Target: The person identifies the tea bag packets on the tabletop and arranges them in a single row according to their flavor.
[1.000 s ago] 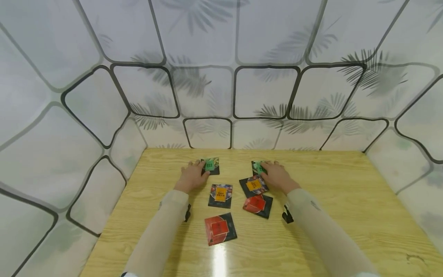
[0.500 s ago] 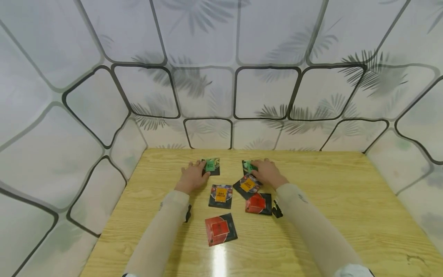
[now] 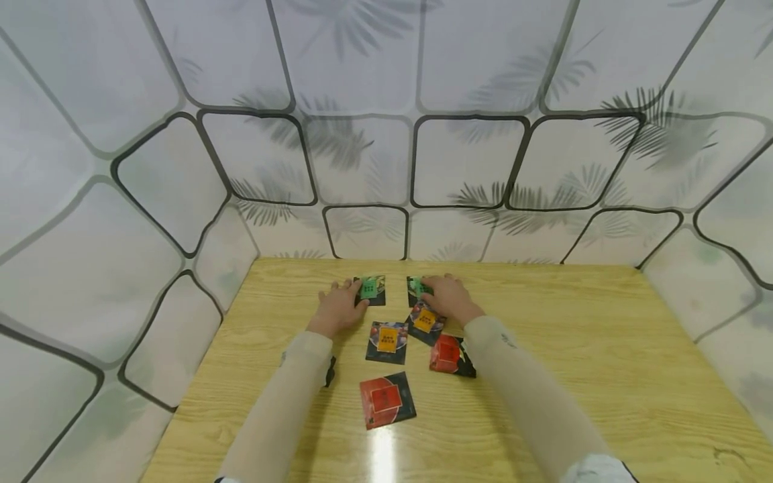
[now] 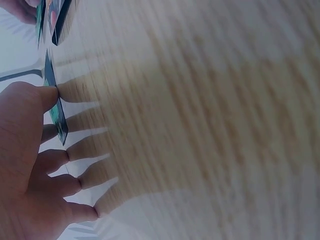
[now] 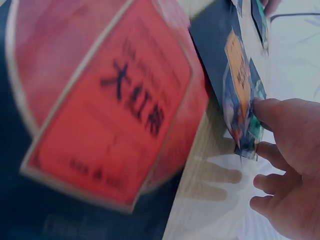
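Six flat square packets lie loosely grouped on the wooden table point(image 3: 586, 329). The person's left hand point(image 3: 339, 310) is at the 11 o'clock green packet point(image 3: 370, 290), thumb and forefinger touching it, the other fingers spread and relaxed. The right hand point(image 3: 451, 299) is at the 1 o'clock green packet point(image 3: 415, 288), thumb and forefinger against it, the rest loosely bent; neither hand is clenched. Both green packets are dark, with a bright green label bearing dark print. At the second one's 6 o'clock side, a skewed orange packet point(image 3: 425, 320) overlaps it, its label set on a colourful picture. A straighter orange packet point(image 3: 387, 341) lies mid-clock. Toward 3 o'clock, a red-and-black packet point(image 3: 445, 353) carries bold Chinese characters; another red packet point(image 3: 386, 400) sits tilted at 6 o'clock, well apart from both hands.
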A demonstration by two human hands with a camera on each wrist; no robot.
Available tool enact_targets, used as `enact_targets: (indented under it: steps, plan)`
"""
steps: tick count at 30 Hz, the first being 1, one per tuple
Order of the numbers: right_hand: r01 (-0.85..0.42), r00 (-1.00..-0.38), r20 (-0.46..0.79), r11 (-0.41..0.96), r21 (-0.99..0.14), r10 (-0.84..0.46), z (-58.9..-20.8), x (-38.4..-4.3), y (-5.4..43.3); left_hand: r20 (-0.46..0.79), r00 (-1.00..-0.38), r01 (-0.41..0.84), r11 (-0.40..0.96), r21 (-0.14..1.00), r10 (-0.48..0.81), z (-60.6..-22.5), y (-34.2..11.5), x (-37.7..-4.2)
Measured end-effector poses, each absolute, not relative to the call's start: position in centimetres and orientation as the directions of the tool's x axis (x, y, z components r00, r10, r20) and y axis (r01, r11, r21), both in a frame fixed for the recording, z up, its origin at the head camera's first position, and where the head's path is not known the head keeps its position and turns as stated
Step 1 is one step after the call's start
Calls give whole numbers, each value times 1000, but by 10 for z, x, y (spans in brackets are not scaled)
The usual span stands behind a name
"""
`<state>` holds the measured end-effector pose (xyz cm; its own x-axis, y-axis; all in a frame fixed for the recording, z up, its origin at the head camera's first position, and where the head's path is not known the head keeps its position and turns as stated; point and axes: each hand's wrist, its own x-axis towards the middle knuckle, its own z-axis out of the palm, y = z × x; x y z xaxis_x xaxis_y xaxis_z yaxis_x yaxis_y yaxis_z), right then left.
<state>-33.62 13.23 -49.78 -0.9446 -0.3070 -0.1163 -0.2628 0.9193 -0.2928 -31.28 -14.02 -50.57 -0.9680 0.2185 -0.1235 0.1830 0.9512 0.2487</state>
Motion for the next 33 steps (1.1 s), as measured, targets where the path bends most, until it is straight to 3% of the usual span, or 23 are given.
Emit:
enact_targets:
  steps: [33]
  plan:
    - [-254,-941,-130,908,-332,-311,-497,-340,87,-151,-965,171,950,262,216,-500,-142,-311]
